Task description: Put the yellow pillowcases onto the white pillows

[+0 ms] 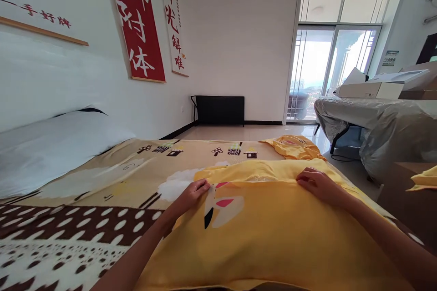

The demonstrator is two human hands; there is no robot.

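Observation:
A yellow pillowcase (273,232) with a white, pink and black print lies spread out in front of me on the bed. My left hand (196,189) pinches its far left corner between thumb and fingers. Farther right along the same far edge, my right hand (316,183) has its fingers curled over the cloth, gripping it. Between the two hands the edge runs nearly straight, and more yellow cloth shows just beyond it. Whether anything is inside the pillowcase is hidden.
A patterned bedsheet (112,182) covers the bed, with a white pillow (61,145) at the left. Another yellow cloth (295,146) lies crumpled at the far right corner. A plastic-covered table (385,113) carrying boxes (372,90) stands right. A black folded panel (221,110) leans by the far wall.

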